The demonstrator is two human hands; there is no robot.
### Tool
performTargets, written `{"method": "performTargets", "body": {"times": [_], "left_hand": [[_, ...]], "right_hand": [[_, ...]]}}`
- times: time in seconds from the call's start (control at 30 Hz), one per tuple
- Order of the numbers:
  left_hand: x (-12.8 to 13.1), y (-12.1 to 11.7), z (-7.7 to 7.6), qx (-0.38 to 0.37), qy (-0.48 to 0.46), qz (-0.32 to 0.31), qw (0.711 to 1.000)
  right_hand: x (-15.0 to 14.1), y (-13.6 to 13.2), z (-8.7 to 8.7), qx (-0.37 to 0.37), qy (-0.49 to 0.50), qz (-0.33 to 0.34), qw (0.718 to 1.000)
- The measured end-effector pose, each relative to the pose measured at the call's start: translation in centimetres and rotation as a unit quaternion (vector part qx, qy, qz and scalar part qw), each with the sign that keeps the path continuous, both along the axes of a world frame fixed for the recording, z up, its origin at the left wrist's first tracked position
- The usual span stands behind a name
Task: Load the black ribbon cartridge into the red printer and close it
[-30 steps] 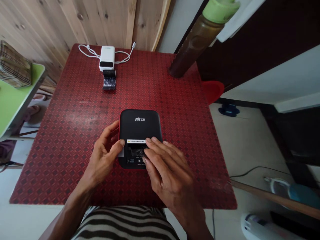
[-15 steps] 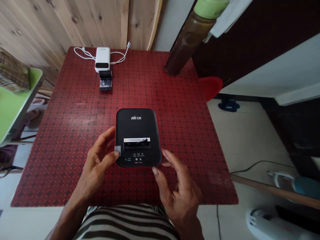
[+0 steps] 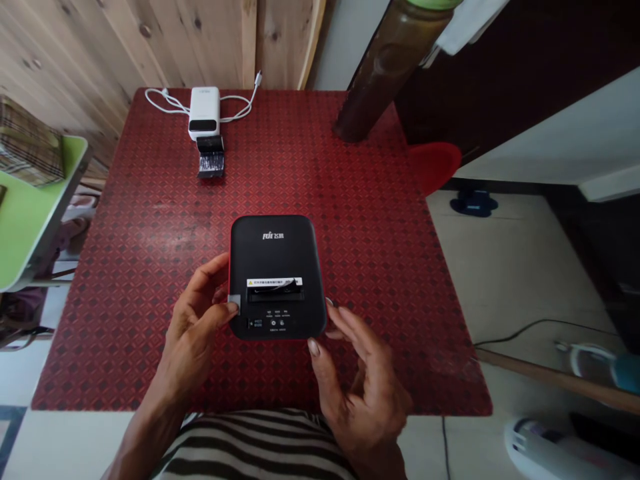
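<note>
A black receipt printer point(image 3: 277, 253) with red sides and white "FEIE" lettering is in front of me at the table's near half. Across its face runs a slot with a loose black strip, under a white warning label. My left hand point(image 3: 197, 320) grips its left edge, the thumb pressing on a small greyish tape tab point(image 3: 234, 305) there. At the lower right corner is my right hand point(image 3: 357, 373), thumb and fingers apart around the corner. Its fingertips are close to the edge; I cannot tell whether they touch.
The red patterned table point(image 3: 165, 220) bears a white power bank point(image 3: 204, 110) with a white cable point(image 3: 167, 103) and a folded black strip point(image 3: 211, 157). A tall brown bottle point(image 3: 383, 73) stands at the back right. A green table point(image 3: 45, 207) is at left, a red stool point(image 3: 435, 167) at right.
The view has shifted slightly, so the bottle appears farther right. Both hands keep nearly the same places at the printer. My left thumb remains on the tape tab.
</note>
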State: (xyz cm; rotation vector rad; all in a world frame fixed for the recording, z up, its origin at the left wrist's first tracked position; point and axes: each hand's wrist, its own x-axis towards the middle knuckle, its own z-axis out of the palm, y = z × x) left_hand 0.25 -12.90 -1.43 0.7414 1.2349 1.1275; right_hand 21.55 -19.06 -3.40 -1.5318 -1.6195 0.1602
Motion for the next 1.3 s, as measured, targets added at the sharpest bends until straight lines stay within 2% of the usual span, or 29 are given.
{"method": "performTargets", "body": {"times": [0.23,0.37,0.47,0.57,0.7,0.8,0.87,0.97,1.03,1.17,1.3], "left_hand": [[0.4,0.0,0.2,-0.017,-0.009,0.026,0.999],[0.5,0.0,0.1,-0.004,0.010,0.011,1.000],[0.3,-0.1,-0.3,0.013,0.034,-0.003,0.999],[-0.2,-0.2,-0.6,0.019,0.030,-0.023,0.999],[-1.1,-0.3,-1.2,0.040,0.025,-0.049,0.998],[-1.5,-0.1,-2.2,0.074,0.032,-0.045,0.996],[-1.5,0.1,-3.0,0.093,0.049,-0.021,0.994],[-1.3,0.5,-4.0,0.096,0.071,0.003,0.993],[-1.1,0.6,-4.3,0.094,0.078,0.001,0.993],[-1.1,0.5,-4.0,0.080,0.063,-0.004,0.995],[-1.1,0.5,-3.6,0.071,0.083,-0.008,0.994]], "right_hand": [[-0.3,-0.1,-0.1,-0.008,0.012,-0.009,1.000],[-0.3,-0.2,0.0,-0.016,0.008,-0.011,1.000],[0.4,0.2,0.9,-0.034,0.007,0.004,0.999],[1.7,2.0,2.8,-0.029,-0.021,0.045,0.998],[2.1,6.6,5.0,0.013,-0.107,0.114,0.988],[0.6,10.2,5.6,-0.010,-0.175,0.222,0.959],[-0.9,12.0,5.9,-0.093,-0.238,0.280,0.925],[-3.2,14.1,6.6,-0.236,-0.318,0.308,0.865],[-4.3,15.0,7.2,-0.287,-0.345,0.304,0.840],[-5.0,16.2,7.6,-0.320,-0.373,0.305,0.815],[-4.6,16.1,7.1,-0.288,-0.397,0.313,0.813]]}}
